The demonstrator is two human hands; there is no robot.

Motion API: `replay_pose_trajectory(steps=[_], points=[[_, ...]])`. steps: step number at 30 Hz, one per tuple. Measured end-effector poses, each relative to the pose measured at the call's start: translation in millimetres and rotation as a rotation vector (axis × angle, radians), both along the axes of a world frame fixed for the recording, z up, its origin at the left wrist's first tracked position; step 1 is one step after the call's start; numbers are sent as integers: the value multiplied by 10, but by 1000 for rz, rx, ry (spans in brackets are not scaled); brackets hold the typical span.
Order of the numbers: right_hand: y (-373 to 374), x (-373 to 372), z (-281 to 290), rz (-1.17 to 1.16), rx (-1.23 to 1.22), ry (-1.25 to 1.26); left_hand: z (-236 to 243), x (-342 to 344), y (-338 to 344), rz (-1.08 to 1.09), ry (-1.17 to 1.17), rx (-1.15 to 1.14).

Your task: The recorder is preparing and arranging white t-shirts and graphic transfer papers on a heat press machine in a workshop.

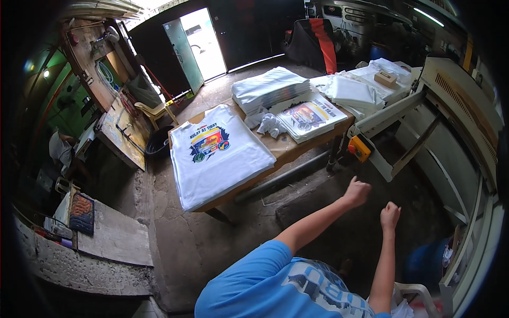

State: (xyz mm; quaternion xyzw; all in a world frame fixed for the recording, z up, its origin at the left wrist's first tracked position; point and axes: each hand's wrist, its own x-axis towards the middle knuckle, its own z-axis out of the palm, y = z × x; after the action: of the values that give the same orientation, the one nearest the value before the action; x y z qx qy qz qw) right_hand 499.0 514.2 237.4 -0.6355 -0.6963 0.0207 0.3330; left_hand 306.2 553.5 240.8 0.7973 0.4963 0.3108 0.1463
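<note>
My left hand (356, 193) is held out in the air in front of me, fingers curled into a fist. Close to its right, my right hand (390, 216) is also closed. No object shows in either one. Ahead of the left hand, an orange and yellow switch box with a red button (360, 149) sits on the frame of a large pale machine (456, 95). A stack of white T-shirts with a colourful print (222, 159) lies flat on the table's near left end. Farther right on the table is another printed white stack (313, 117).
Folded white cloths (270, 90) are piled at the table's far side, near a crumpled white cloth (269, 125). More white fabric (350, 91) and a small brown box (385, 79) lie at the right. A plastic chair (155, 112) stands behind the table; a blue drum (427, 262) is low right.
</note>
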Motion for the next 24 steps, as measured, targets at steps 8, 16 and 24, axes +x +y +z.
replay_pose_trajectory(steps=[8, 16, 24], points=[[-1423, 568, -1265, -324, -563, -30, -1528, -1182, -1087, 348, 114, -707], [-4217, 1310, -2026, -671, -1304, -46, -1571, -3855, -4528, 1496, 603, -1388], [-3658, 1135, -2109, -484, -1306, -50, -2227, -3191, -3193, 1204, 245, -1504]])
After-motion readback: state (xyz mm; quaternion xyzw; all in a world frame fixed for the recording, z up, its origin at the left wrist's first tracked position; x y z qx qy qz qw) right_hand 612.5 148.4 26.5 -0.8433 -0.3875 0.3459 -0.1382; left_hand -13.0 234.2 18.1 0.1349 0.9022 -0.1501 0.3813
